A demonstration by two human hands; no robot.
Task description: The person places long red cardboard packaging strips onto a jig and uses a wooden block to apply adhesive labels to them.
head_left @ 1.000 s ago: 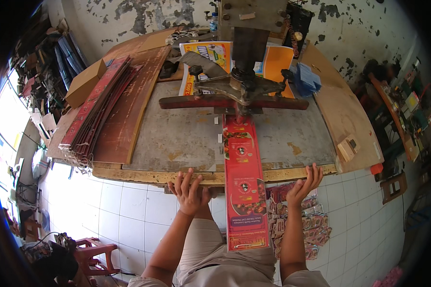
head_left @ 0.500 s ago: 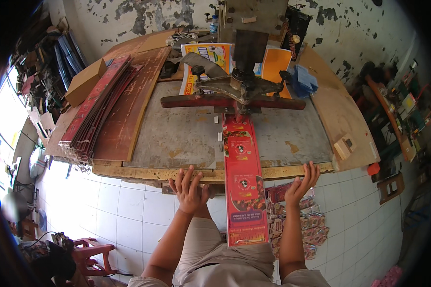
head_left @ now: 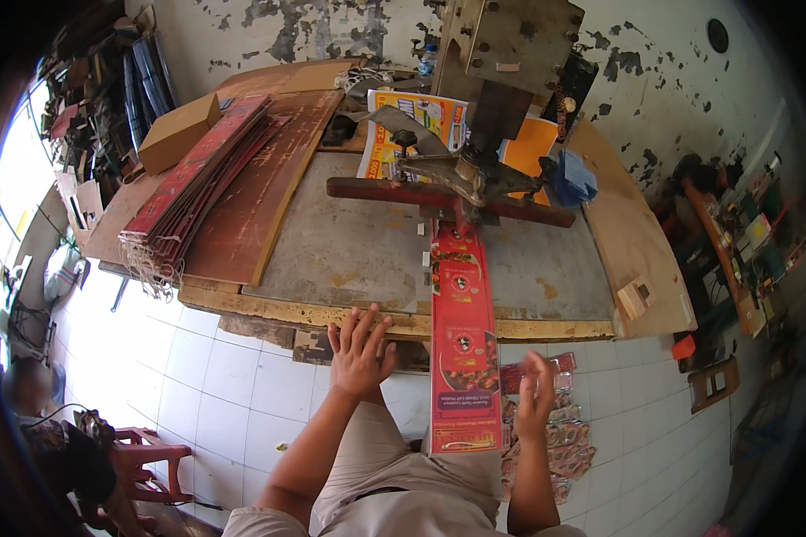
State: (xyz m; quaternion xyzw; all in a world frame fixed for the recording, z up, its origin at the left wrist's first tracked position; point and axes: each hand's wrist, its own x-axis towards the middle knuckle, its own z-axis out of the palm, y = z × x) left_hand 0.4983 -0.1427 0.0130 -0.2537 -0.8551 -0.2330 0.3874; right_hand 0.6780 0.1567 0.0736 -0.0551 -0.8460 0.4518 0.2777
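Note:
A long red printed strip [head_left: 463, 358] lies under the metal press head [head_left: 466, 174] and runs toward me, past the table's front edge and over my lap. Its far end is hidden beneath the press. My left hand [head_left: 360, 356] rests at the wooden front edge, fingers spread, with nothing in it. To the right of the strip, my right hand [head_left: 534, 394] is raised just off the edge, apart from the strip. Its fingers are loosely bent and nothing shows between them. A grey metal plate [head_left: 349, 259] covers the middle of the worktable.
Stacked red strips [head_left: 197, 179] and a brown cardboard box [head_left: 179, 134] lie at the left. A small wooden block [head_left: 636, 297] sits at the right. Printed packets [head_left: 560, 447] are spread on the tiled floor. A red stool [head_left: 152, 461] and another person [head_left: 58, 447] are at lower left.
My right hand has left the table's front edge, moving left and down toward the strip, its fingers more bent. My left hand stays at the edge. The whole view has shifted and tilted.

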